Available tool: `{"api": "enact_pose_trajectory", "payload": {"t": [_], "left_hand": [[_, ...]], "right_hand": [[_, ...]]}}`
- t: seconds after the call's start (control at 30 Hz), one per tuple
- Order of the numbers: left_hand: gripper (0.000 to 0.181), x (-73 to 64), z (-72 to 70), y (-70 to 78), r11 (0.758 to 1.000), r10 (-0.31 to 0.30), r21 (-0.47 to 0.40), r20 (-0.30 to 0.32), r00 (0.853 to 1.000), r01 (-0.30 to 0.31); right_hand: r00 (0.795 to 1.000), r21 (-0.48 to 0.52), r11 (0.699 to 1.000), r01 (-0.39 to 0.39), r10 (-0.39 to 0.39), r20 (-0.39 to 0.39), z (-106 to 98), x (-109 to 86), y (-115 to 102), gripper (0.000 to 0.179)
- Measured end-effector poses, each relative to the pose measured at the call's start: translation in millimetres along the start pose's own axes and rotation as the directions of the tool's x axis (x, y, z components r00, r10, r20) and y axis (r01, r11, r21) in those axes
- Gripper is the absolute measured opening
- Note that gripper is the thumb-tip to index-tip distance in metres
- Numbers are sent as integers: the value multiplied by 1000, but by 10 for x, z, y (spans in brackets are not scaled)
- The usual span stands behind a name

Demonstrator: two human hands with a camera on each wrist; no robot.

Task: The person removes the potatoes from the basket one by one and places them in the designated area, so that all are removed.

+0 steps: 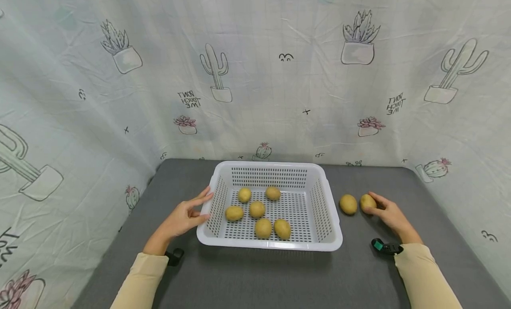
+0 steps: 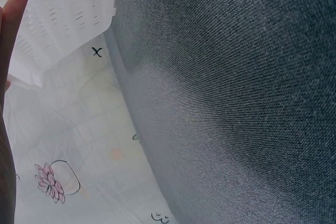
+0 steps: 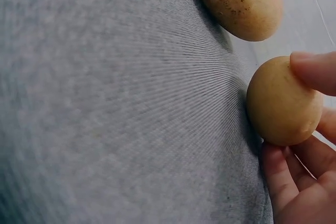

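Observation:
A white plastic basket with slotted walls holds several potatoes, among them a potato near its middle. At the basket's left rim, my left hand rests its extended fingertips and thumb. In the left wrist view, a raised finger shows beside the basket's slotted wall. My right hand pinches a potato between thumb and fingers, low over the grey surface to the right of the basket. Just left of it lies another potato, speckled with dark marks in the right wrist view.
Grey cloth covers the table under the basket. A pale curtain printed with cacti hangs behind the table and along its sides. Dark wrist straps sit on both wrists.

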State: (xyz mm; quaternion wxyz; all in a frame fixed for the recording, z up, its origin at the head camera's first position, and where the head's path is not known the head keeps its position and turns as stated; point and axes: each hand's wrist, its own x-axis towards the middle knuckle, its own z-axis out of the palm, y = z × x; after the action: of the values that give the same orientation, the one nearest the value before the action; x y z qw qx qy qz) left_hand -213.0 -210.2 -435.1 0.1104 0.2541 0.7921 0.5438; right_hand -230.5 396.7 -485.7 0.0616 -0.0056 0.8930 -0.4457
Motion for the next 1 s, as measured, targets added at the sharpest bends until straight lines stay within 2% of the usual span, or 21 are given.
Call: {"api": "enact_pose_trajectory", "payload": {"t": [0.27, 0.63, 1.0], "left_hand": [[67, 7, -16, -24, 1000, -3, -10, 0, 1000, 3], [66, 8, -10, -6, 1000, 2, -21, -1, 1000, -2], [66, 5, -13, -1, 1000, 0, -20, 5, 1000, 0]], "right_hand": [[1000, -19, 1000, 6, -6, 1, 7, 6, -7, 76], [1000, 14, 1000, 4, -4, -23, -4, -59, -14, 77], [992, 50, 993, 111, -107, -73, -73, -128, -56, 71]]}}
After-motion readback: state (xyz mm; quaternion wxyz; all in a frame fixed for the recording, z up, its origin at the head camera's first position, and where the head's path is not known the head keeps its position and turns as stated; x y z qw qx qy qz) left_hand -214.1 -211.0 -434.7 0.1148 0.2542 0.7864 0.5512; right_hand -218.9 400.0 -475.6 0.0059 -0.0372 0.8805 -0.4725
